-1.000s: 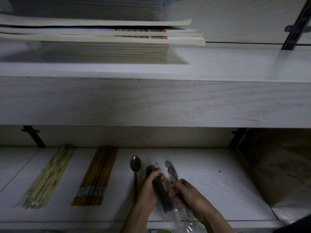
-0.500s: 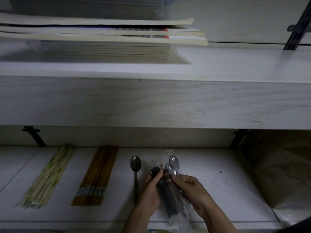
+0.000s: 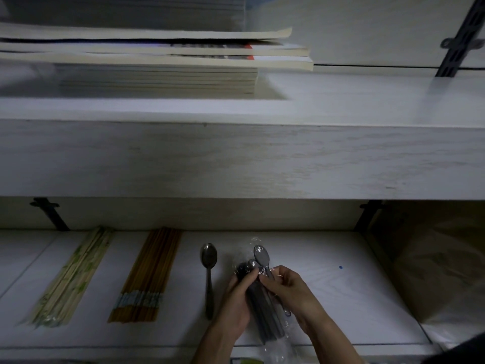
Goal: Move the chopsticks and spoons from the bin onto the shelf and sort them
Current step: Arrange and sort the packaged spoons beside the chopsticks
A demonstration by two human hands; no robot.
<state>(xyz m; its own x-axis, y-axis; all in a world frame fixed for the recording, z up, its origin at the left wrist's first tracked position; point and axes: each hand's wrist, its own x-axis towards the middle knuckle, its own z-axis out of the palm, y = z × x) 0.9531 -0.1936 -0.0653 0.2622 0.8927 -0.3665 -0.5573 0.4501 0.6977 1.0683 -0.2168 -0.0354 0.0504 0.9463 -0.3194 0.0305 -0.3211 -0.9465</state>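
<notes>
On the lower white shelf (image 3: 341, 298) lie a row of pale bamboo chopsticks (image 3: 70, 279) at the left, a row of brown chopsticks (image 3: 147, 277) beside it, and one steel spoon (image 3: 209, 274) to their right. My left hand (image 3: 236, 303) grips a clear plastic packet of dark spoons (image 3: 265, 313) just right of the lone spoon. My right hand (image 3: 288, 290) pinches the handle of a shiny spoon (image 3: 261, 256) whose bowl sticks up out of the packet's top.
A thick white upper shelf (image 3: 236, 158) overhangs the lower one and carries a stack of books (image 3: 157, 61). Black brackets (image 3: 49, 214) stand at the back wall. A brown cardboard box (image 3: 435, 271) sits at the right end.
My right hand has drawn one shiny spoon up and out of the packet's top. My left hand stays wrapped on the packet at nearly the same spot.
</notes>
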